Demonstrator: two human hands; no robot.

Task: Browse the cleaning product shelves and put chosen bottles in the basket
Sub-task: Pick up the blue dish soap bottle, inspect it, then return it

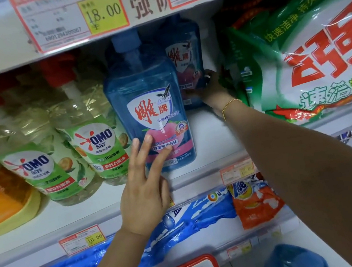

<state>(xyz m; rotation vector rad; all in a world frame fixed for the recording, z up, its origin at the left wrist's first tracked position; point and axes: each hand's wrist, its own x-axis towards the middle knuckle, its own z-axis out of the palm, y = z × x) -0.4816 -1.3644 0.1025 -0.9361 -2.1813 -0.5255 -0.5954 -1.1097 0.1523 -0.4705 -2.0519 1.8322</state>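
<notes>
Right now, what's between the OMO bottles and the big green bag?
Head view: a front blue bottle, touched by the left hand, and a rear blue bottle the right hand holds.

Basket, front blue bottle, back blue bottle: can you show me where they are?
basket (205,258), head view, on its red rim.
front blue bottle (140,86), head view, on the clear body above the label.
back blue bottle (177,32), head view, on the upper body above the label.

Glossy translucent plastic bottle (147,105) (paper label)
</notes>
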